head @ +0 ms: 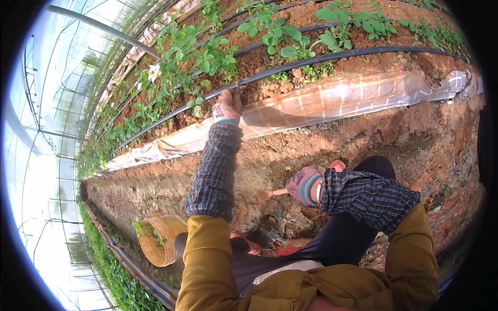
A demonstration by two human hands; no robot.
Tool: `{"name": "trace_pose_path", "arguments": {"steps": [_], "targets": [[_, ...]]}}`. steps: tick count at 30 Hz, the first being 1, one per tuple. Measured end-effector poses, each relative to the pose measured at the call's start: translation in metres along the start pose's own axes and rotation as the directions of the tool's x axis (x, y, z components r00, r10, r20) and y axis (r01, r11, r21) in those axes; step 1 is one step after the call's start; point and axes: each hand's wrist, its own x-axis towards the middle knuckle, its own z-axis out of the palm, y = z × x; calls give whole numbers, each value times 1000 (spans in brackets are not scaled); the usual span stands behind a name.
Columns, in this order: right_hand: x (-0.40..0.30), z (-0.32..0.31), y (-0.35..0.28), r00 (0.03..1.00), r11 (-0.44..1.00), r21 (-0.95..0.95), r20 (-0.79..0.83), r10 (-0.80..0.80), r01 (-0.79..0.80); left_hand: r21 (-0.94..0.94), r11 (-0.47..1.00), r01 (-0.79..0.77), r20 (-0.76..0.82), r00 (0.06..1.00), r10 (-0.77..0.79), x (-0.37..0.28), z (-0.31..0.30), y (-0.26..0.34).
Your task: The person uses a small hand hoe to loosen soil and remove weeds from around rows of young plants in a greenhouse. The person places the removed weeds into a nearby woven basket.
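My left hand [227,108], in a pinkish work glove, reaches to the edge of the raised soil bed. Its fingertips are at the black irrigation hose [288,67], partly hidden against the soil, so I cannot tell whether they pinch anything. My right hand [302,186], gloved likewise, is closed around a small hand tool with a wooden handle [278,191]. The tool's head points left over the path and blends with the soil. Leafy green plants [212,54] grow in the bed just beyond my left hand.
A yellowish plastic bucket [157,241] with some greens inside lies tipped on the path to my left. Checked plastic sheeting [311,101] edges the bed. A metal pole [101,25] slants across the upper left. Another planted strip [116,272] runs along the lower left.
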Motion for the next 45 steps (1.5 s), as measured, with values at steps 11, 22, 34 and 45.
{"name": "trace_pose_path", "arguments": {"steps": [11,22,34,45], "targets": [[-3,12,2,998,998,-18,18,-66,66,50,967,251,178,950,-256,73,-10,-35],[-14,-5,1,992,991,-48,-30,-126,124,39,830,557,156,817,-555,79,-2,-19],[-3,4,6,993,992,-44,3,-117,117,28,802,597,364,741,-564,88,4,-48],[7,17,8,995,997,8,-61,-82,83,219,967,127,373,905,-203,77,31,-16]]}}
